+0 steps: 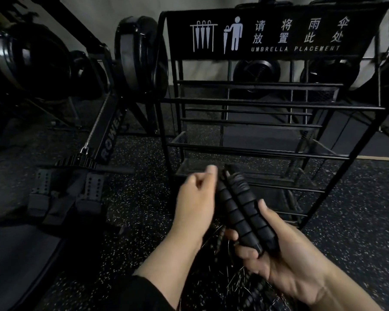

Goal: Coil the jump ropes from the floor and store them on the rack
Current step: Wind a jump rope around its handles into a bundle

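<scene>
Nearest the camera, the right hand (276, 250) grips the lower ends of two black ribbed handles (240, 212), fingers curled under them and thumb laid along the side. The handles lie side by side, touching, and slant up and to the left. Below the hands, rope (220, 241) hangs down from the grip toward the floor (130, 198); it is dark and partly blurred, so I cannot tell how it is coiled.

The left hand (195, 198) is just left of the handles' upper part, fingers curled in against them; whether it pinches rope or a handle is hidden by blur. A dark sleeve (144, 292) covers the left forearm.

The floor is black rubber with pale speckles.

Just beyond the hands stands the rack (256, 108), a black metal frame with horizontal bars in steps and mesh trays low down. Its top panel (279, 34) reads "UMBRELLA PLACEMENT" with white pictograms and Chinese characters.

To the left sits a rowing machine (108, 135) with foot straps, its rail marked "ROWER". Behind it are dark round flywheel housings (139, 55) against a pale wall (121, 7).
</scene>
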